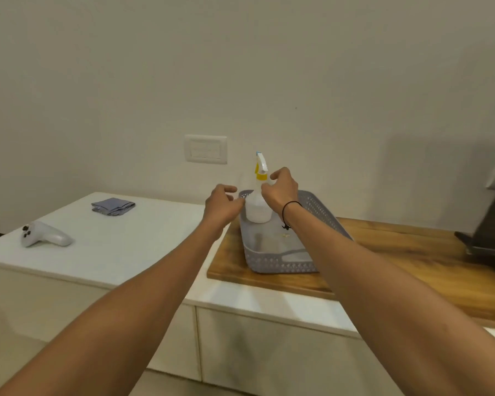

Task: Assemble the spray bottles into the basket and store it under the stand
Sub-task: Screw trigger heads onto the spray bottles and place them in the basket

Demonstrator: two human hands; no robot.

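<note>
A clear spray bottle (258, 208) with a white and yellow trigger head stands upright at the far end of the grey perforated basket (280, 264). The basket rests on a wooden board (383, 261). My right hand (282, 190) is at the bottle's neck, with thumb and fingers curled against it just below the yellow collar. My left hand (222, 205) hovers beside the basket's far left rim, fingers loosely apart and holding nothing. The rest of the basket floor is bare. A dark stand (492, 224) sits at the right edge.
A white counter (143, 238) carries a white game controller (45, 235) at the left and a folded grey-blue cloth (113, 206) near the wall. A wall socket plate (205, 149) is behind the bottle. Cabinet fronts lie below the counter.
</note>
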